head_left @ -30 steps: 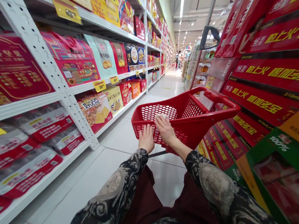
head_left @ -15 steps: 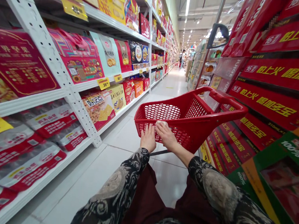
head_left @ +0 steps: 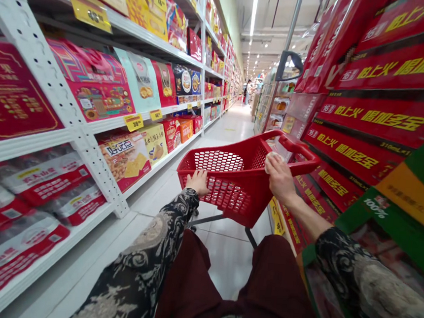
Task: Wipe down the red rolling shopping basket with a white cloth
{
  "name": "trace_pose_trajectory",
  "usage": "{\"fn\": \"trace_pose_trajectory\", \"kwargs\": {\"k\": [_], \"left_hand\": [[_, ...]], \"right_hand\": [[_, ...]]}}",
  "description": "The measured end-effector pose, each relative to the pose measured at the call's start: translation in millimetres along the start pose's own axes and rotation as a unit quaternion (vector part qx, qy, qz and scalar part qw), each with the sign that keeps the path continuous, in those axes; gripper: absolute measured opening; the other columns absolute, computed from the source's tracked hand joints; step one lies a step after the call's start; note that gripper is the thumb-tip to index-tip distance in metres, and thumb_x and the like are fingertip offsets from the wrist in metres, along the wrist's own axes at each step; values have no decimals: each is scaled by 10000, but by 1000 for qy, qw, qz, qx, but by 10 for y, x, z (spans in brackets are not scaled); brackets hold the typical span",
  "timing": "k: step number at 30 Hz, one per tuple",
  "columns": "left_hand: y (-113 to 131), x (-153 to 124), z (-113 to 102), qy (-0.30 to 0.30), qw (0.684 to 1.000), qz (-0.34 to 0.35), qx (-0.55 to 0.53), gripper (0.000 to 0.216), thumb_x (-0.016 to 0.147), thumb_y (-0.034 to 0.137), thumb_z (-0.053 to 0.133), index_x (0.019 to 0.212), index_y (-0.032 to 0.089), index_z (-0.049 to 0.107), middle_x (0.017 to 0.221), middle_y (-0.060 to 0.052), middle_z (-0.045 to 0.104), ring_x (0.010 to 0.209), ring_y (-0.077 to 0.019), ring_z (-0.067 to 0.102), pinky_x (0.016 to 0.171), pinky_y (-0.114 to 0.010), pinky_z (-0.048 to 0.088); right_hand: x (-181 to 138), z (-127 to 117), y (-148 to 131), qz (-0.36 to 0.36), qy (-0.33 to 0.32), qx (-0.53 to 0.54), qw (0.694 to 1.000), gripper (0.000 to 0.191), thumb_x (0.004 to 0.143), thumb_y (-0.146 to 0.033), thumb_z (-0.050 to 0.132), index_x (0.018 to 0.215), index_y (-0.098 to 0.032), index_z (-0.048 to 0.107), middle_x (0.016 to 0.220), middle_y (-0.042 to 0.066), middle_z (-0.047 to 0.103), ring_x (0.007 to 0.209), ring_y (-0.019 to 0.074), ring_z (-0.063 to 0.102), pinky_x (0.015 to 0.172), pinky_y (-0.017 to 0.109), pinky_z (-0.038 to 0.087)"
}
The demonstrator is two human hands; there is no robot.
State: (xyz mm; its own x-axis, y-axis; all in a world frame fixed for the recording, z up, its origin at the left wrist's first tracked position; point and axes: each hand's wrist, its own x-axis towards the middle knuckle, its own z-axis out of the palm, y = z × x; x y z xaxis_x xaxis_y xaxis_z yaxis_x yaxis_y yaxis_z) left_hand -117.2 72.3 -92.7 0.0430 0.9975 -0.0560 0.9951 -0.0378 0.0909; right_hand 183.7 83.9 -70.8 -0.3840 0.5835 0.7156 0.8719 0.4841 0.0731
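Note:
A red plastic shopping cart point(head_left: 233, 173) with a perforated basket stands sideways just before my knees. My left hand point(head_left: 197, 182) rests against its near side by the left end, fingers spread at the rim. Farther right, my right hand point(head_left: 281, 179) presses a crumpled white cloth point(head_left: 271, 160) to the cart's upper rim near the handle point(head_left: 310, 157). The fingers are closed over the cloth and hide most of it. I cannot tell whether it is fabric or paper.
White shelving point(head_left: 75, 132) with boxed snacks lines the left. Stacked red drink cartons point(head_left: 375, 119) and a green-and-orange box point(head_left: 386, 209) rise close on the right. A tiled aisle point(head_left: 230, 118) runs ahead, with a person point(head_left: 248, 92) far down it.
My right hand has moved right and up along the rim, taking the white cloth toward the handle end. My left hand has shifted slightly left along the cart's side. The view has shifted.

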Motion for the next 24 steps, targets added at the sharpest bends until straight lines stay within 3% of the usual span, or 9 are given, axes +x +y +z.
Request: {"fn": "trace_pose_trajectory", "kwargs": {"k": [4,10,13,19,24], "left_hand": [[0,-75,2,22,999,8,21,813,670,358,577,1383,208,217,1501,-86,189,1347,-295,200,1056,-541,210],[137,-233,21,32,998,22,44,821,658,365,561,1382,186,218,1495,-97,205,1340,-297,210,1053,-520,221],[222,-277,23,33,998,18,43,815,656,401,552,1376,183,239,1490,-98,220,1334,-313,214,1053,-514,218],[348,-358,31,66,996,29,53,775,668,403,550,1361,172,290,1463,-103,286,1302,-297,278,1057,-479,225],[365,-451,135,81,995,52,37,763,684,350,529,1379,167,274,1471,-71,279,1329,-272,232,1073,-464,223]], "right_hand": [[-62,-123,344,22,-32,-58,998,429,846,-101,357,1254,-89,488,1351,136,452,1318,235,282,1045,460,276],[-40,-22,391,66,-22,-66,995,403,854,-118,324,1192,-99,543,1314,143,487,1283,259,327,1027,477,270],[4,57,330,63,-29,-54,996,396,848,-113,327,1165,-107,564,1306,139,492,1266,260,343,1035,464,258],[41,333,-75,-24,-72,5,997,397,825,-71,344,1146,-109,574,1287,134,503,1253,231,351,1059,422,238],[57,385,-128,4,-102,5,995,383,863,-104,320,1155,-119,569,1257,127,529,1213,241,396,1029,421,263]]}}
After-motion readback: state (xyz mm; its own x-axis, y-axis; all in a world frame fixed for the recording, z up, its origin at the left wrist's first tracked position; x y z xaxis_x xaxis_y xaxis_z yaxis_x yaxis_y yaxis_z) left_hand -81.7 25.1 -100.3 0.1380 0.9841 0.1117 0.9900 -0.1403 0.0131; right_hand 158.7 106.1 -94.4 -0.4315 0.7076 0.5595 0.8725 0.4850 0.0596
